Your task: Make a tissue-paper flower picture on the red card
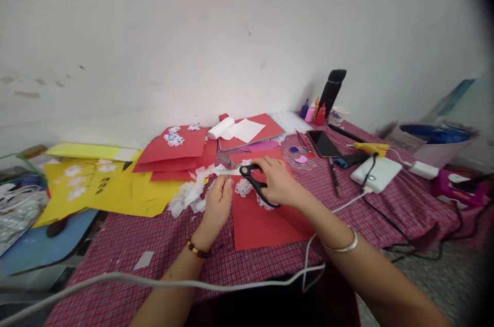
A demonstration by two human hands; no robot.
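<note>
My right hand (280, 180) grips the black handles of a pair of scissors (254, 183), whose blades point left. Just in front of the blades, my left hand (218, 198) pinches a small piece of white paper (233, 172). The blades seem to be around or right against that paper; I cannot tell which. Beneath both hands lies a red sheet (250, 229) with white, dark-speckled paper flowers (243, 188) on it. Left of my left hand is a heap of cut white paper scraps (189, 195).
Yellow sheets (116, 193) and stacked red sheets (173, 157) lie to the left. A paint palette (303, 158), a phone (323, 142), a pen (334, 176) and a white power bank (376, 172) lie to the right. A white cable (173, 284) crosses in front.
</note>
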